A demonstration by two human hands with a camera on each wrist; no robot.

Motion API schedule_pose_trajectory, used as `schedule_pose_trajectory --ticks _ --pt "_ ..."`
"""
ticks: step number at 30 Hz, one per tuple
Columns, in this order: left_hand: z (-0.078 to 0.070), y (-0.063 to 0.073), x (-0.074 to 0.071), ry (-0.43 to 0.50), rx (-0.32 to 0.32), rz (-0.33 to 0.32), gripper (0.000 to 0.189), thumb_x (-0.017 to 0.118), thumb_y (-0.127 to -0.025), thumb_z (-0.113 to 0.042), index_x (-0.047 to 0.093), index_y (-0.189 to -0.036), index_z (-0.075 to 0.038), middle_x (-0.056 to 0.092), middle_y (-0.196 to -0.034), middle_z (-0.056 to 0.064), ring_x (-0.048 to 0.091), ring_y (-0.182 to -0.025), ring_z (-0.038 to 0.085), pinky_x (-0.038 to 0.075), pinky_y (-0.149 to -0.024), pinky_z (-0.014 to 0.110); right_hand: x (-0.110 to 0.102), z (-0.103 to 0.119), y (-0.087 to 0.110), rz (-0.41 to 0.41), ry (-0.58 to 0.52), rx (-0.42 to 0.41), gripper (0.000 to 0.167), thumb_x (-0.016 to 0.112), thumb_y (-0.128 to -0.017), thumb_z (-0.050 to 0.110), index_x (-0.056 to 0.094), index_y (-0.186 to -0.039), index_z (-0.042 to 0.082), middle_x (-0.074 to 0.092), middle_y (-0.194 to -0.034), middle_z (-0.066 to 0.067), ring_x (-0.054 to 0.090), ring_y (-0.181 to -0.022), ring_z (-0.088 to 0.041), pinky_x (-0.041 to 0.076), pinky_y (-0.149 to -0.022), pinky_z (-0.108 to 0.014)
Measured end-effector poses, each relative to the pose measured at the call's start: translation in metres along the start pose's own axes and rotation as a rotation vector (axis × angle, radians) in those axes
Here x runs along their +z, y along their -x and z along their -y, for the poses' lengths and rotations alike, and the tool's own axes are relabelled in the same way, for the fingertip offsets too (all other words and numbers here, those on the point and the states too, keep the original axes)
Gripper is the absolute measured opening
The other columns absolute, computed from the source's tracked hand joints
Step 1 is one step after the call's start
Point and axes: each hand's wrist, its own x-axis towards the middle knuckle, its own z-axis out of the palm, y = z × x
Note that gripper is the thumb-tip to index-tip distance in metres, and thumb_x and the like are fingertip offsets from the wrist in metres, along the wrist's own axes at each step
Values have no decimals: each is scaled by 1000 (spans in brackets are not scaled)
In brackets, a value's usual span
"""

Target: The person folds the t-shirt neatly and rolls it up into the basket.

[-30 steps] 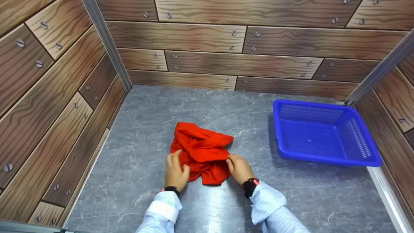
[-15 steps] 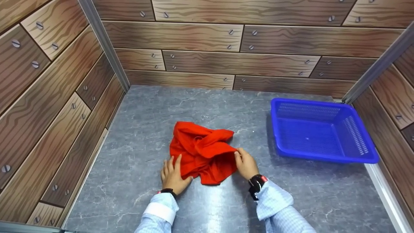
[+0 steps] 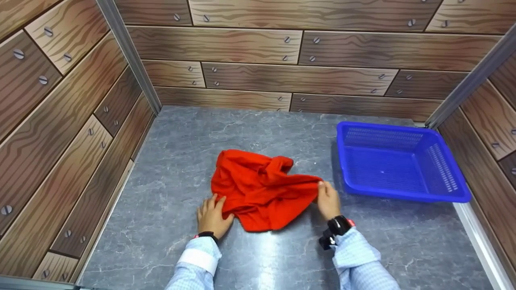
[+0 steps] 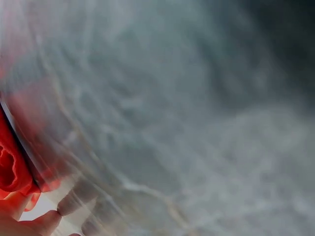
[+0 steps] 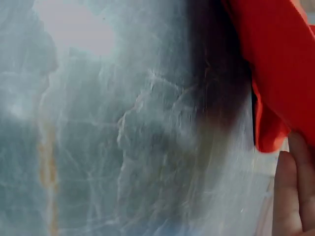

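Note:
A crumpled red cloth [image 3: 262, 193] lies on the grey marbled table, with one corner drawn out to the right. My right hand [image 3: 328, 201] pinches that corner between thumb and fingers, lifted a little off the surface. In the right wrist view the cloth [image 5: 280, 64] hangs by the fingers [image 5: 288, 191]. At the cloth's near left edge rests my left hand [image 3: 213, 217], fingers spread and lightly bent, touching cloth and table. The left wrist view shows its fingertips [image 4: 47, 221] on the tabletop beside the red fabric [image 4: 12, 164].
To the right stands a blue plastic basket [image 3: 342, 161] with slotted walls and nothing in it. Wood-patterned panels [image 3: 242, 76] enclose the table at the back and both sides. A metal rail [image 3: 479, 237] runs along the right edge.
My right hand has moved right, pulling the cloth's corner out and spreading the fabric wider. The left hand has shifted slightly left and down, its fingers settling at the cloth's edge.

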Motion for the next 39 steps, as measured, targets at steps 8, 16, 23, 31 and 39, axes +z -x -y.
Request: schedule_pose_trajectory --ticks 8,16,23,31,39 --pt "0 -1 -2 9 -14 8 58 71 -79 -26 60 -134 -12 46 -147 17 36 -138 46 20 -110 72 -20 -15 -2 -79 14 124 29 41 -103 13 58 -91 -8 49 -74 -11 45 -72 -19 37 -69 -30" --pt "0 -2 -3 39 -43 -9 47 65 -85 -24 63 -130 -13 49 -146 14 37 -138 47 21 -111 71 -24 -30 5 -92 65 191 31 40 -99 7 60 -93 -15 57 -79 -25 50 -72 -28 41 -69 -36" --pt "3 -2 -1 50 -33 -52 43 62 -84 -18 67 -127 -14 54 -143 12 40 -136 47 23 -110 70 -33 -41 16 160 293 227 33 44 -95 12 59 -73 -7 60 -71 -22 57 -64 -29 47 -61 -39" --pt "3 -2 -3 69 -28 -62 42 62 -84 -15 68 -125 -11 55 -142 13 40 -135 50 25 -110 66 -38 -36 17 381 588 202 27 54 -85 21 48 -60 13 53 -60 -3 55 -57 -20 39 -53 -33" --pt "4 0 -2 54 -11 -83 35 62 -85 -11 71 -119 -12 58 -139 13 43 -132 51 29 -109 66 -13 -12 -1 191 621 -128 26 64 -89 25 57 -76 4 62 -79 -17 63 -76 -40 49 -65 -53"
